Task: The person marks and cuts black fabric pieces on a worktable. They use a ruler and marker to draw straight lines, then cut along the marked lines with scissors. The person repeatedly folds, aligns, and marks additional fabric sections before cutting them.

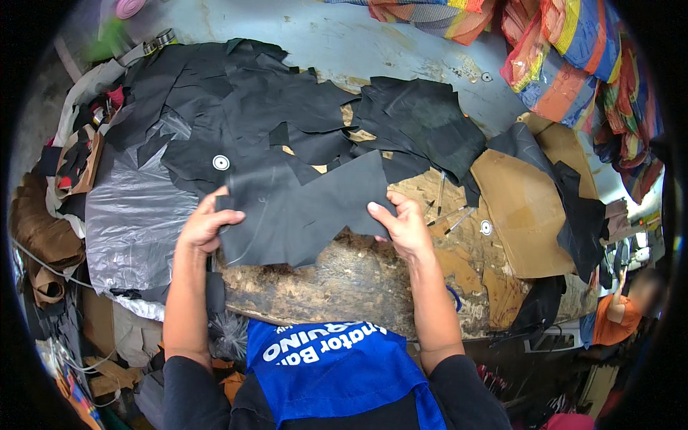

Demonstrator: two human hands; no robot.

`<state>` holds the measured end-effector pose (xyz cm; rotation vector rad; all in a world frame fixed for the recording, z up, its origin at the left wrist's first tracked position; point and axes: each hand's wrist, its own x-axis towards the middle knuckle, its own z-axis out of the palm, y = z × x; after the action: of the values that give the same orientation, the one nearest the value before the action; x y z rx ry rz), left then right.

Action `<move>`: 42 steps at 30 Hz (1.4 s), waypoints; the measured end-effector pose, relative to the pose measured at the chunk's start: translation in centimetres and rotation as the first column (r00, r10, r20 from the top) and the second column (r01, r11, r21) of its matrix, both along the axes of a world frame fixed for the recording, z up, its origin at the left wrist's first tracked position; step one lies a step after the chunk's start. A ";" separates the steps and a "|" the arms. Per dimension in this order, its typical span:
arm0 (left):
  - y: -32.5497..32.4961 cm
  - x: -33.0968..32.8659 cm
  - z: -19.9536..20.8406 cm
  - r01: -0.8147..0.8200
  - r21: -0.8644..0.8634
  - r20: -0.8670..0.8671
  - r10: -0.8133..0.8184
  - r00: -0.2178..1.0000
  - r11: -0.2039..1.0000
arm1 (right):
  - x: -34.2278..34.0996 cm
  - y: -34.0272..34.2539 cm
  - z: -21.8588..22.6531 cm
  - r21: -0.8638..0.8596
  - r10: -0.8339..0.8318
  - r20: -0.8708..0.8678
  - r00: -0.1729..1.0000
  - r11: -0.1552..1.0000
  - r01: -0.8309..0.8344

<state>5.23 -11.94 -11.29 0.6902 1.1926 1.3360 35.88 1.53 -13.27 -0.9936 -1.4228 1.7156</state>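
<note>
Gripping an irregular black sheet [294,215] at its opposite ends, the left hand [206,223] and the right hand [405,223] had it spread across the centre of the frame. The left fingers were closed on its left end, and the right fingers pinched its right end, both thumbs on top. Whether its underside touched the worn wooden counter [365,279] could not be told. Black pieces [215,93] lay overlapping from the upper left to the upper centre. Translucent plastic [129,215] lay at the left, slim tools [459,221] just right of the right hand, and brown cardboard [519,215] farther right. Striped woven sacks [559,93] filled the upper right, and a person in orange [618,315] appeared at the lower right.
</note>
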 end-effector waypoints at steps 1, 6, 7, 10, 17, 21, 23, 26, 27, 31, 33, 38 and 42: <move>-0.9 -0.3 1.1 -0.030 0.103 0.009 0.029 1.000 0.994 | 0.2 -1.0 1.4 0.022 0.010 -0.034 0.999 1.000 -0.009; -3.4 -1.5 5.9 -0.030 0.281 -0.140 0.072 0.988 0.959 | 0.7 -4.2 6.3 0.129 0.078 -0.186 0.979 0.990 -0.054; -3.7 -1.5 6.4 -0.023 0.318 -0.131 0.068 0.989 0.948 | 0.9 -4.6 6.8 0.145 0.078 -0.206 0.975 0.988 -0.048; -4.2 -1.2 7.4 0.024 0.372 -0.110 0.018 0.994 0.928 | 1.4 -5.6 8.0 0.178 0.064 -0.237 0.969 0.984 -0.022; -2.6 -0.5 6.0 0.070 0.209 -0.159 -0.036 0.987 0.975 | 4.2 -7.3 5.5 0.075 -0.009 -0.228 0.974 0.997 0.027; 0.1 0.2 0.4 0.229 0.001 -0.640 -0.175 0.748 0.973 | 4.5 -7.9 -2.1 0.086 -0.190 0.111 0.975 0.980 0.182; -0.1 1.6 -2.7 -0.060 -0.081 -0.965 -0.063 0.256 0.995 | 7.7 -7.0 -4.3 0.298 -0.300 0.491 0.818 0.940 0.166; -1.3 5.3 -5.8 0.076 0.142 -0.950 0.114 0.289 0.987 | 12.2 -3.1 -6.1 0.398 -0.579 0.484 0.656 0.813 0.425; -1.7 7.4 -6.6 0.102 0.053 -0.938 0.014 0.346 0.993 | 13.9 -1.6 -6.1 0.618 -0.684 0.502 0.530 0.712 0.333; -2.8 15.4 -8.7 0.439 -0.188 -0.973 -0.226 0.036 0.879 | 15.7 4.9 -7.3 0.690 -0.772 0.590 0.236 0.634 0.348; -3.2 16.6 -9.0 0.437 -0.231 -0.972 -0.227 -0.062 0.869 | 16.0 6.8 -8.2 0.752 -0.797 0.591 0.125 0.601 0.271; -3.8 15.9 -9.3 0.489 -0.318 -0.947 -0.292 -0.130 0.812 | 20.8 7.9 -7.8 -0.094 -0.607 0.349 0.714 0.735 0.671; -3.9 15.8 -9.3 0.486 -0.340 -0.940 -0.310 -0.143 0.805 | 25.5 3.0 -7.1 0.001 -0.595 0.394 0.701 0.763 0.647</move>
<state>21.07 -15.86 -20.56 2.2021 1.7032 0.0699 61.35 4.50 -20.38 -1.7251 -0.9922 1.1509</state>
